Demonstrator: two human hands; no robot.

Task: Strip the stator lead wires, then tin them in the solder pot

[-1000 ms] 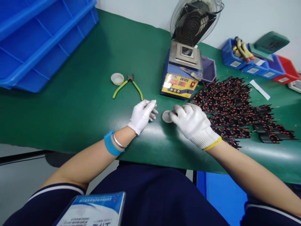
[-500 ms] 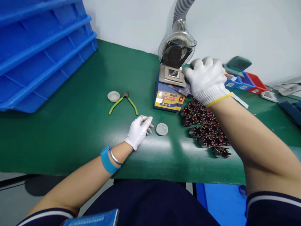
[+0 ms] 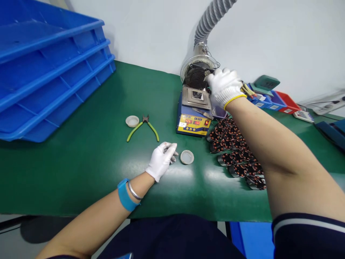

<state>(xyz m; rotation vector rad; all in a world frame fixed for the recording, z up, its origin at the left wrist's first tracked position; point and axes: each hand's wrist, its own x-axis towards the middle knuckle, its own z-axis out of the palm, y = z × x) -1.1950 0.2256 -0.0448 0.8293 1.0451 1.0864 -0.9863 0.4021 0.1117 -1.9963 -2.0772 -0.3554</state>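
Observation:
My left hand [image 3: 161, 160], in a white glove, rests on the green bench with thumb and forefinger together; nothing shows in its grip. A shallow round dish [image 3: 187, 157] lies just right of its fingertips. My right hand [image 3: 224, 85], in a white knit glove with a yellow cuff, is raised beside the solder pot [image 3: 193, 124], near its black round grille [image 3: 197, 78]. Its fingers are curled, and what they grip, if anything, is hidden. The pot has a lit red display and a small square opening on top. A flat metal scraper-like piece [image 3: 202, 113] lies across its front edge.
Several coils with copper windings [image 3: 234, 142] stand in rows under my right forearm. Green-handled cutters [image 3: 145, 126] and another dish [image 3: 132, 121] lie left. Blue crates [image 3: 56, 82] are stacked at far left. A grey duct [image 3: 210, 23] hangs behind the pot; small bins [image 3: 287, 102] stand right.
The view has tilted upward, so the bench sits lower in the picture. My right hand has moved left and back toward the black grille. My left hand has stayed by the dish.

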